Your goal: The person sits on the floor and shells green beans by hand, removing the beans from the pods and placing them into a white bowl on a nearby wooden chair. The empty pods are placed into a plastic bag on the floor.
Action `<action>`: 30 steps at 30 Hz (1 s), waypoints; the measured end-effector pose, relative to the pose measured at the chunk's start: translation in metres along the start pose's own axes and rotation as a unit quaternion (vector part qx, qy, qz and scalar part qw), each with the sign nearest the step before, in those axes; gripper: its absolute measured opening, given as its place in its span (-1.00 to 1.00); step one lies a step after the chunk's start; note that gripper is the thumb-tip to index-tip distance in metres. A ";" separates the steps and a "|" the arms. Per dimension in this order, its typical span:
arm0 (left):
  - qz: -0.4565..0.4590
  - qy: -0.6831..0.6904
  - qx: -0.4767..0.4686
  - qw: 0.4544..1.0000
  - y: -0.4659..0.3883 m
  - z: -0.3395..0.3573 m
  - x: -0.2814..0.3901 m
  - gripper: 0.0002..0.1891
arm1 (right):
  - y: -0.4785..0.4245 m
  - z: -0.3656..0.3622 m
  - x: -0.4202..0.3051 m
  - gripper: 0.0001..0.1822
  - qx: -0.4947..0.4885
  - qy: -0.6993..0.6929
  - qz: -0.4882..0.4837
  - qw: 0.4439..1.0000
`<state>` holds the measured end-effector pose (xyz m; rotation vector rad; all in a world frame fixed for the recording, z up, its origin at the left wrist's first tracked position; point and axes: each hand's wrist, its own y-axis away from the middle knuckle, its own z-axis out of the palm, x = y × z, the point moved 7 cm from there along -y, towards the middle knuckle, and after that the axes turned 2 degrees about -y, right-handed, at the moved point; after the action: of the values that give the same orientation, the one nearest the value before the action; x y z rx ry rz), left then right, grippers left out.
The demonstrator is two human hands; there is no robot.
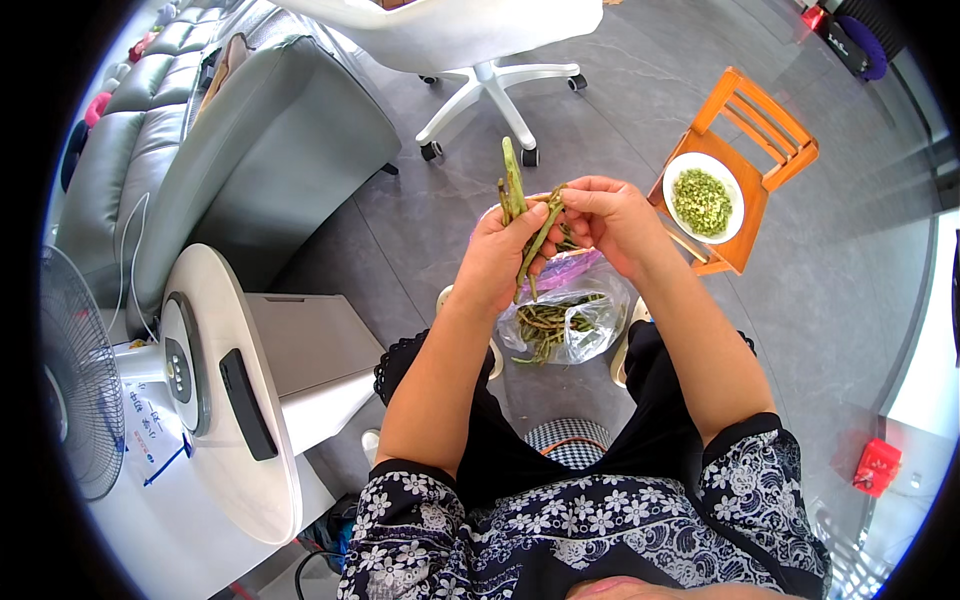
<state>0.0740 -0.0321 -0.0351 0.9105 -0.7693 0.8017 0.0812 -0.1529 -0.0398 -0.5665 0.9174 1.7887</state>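
Note:
Several long green bean pods [514, 176], some browned, stick up out of my left hand [499, 244], which grips them in a bunch. With thumb and fingers my right hand [604, 217] pinches the upper end of one browned bean pod [551, 214] that crosses the left thumb. Below the hands, a clear plastic bag [596, 330] on the floor holds a heap of bean pods [544, 322]. Behind it, mostly hidden by my hands, is a container with a pink-purple plastic bag [566, 270].
To the right, a small wooden chair [750, 165] carries a white bowl [675, 206] of chopped green pieces [703, 201]. A white swivel chair [480, 90] stands ahead. On the left are a grey sofa [300, 142], a fan [79, 375] and a round tabletop [255, 495] bearing a black phone [247, 405].

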 end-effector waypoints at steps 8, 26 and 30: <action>0.086 -0.155 0.019 0.984 0.006 0.006 0.014 -0.88 | -0.008 0.000 0.015 -0.91 -0.061 -0.101 0.046 0.992; 0.116 -0.168 0.091 0.975 0.004 -0.007 0.015 -0.85 | -0.012 0.005 0.024 -0.84 -0.089 -0.098 0.013 0.991; 0.126 -0.161 0.111 0.973 0.002 -0.014 0.010 -0.89 | -0.013 0.008 0.029 -0.83 -0.082 -0.109 0.023 0.990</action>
<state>0.0806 -0.0160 -0.0314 1.1769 -1.1104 0.9889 0.0821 -0.1271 -0.0608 -0.4443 0.6427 1.9358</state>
